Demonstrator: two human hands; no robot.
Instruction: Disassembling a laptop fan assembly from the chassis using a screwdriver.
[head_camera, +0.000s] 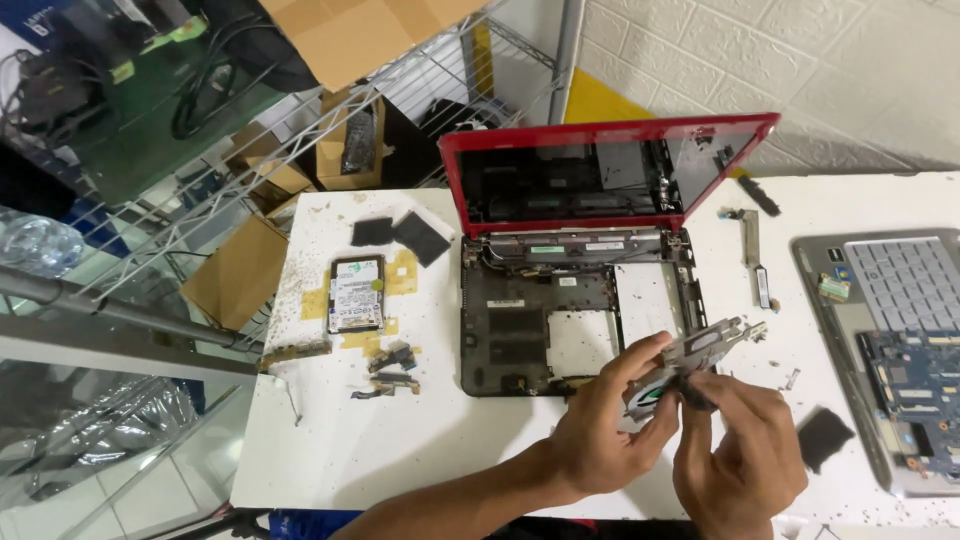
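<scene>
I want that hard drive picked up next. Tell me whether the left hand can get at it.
Probably yes, once freed: the hard drive lies uncovered on the white table, but the left hand grips a fan assembly.

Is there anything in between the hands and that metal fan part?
No, nothing. The left hand and the right hand both already hold the fan part, fingers right on it, above the white table.

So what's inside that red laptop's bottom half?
The red laptop's base is mostly gutted: a bare black shell with a few cables near the hinge and a cutout showing the white table. Its front right corner is hidden behind the left hand and the fan part.
</scene>
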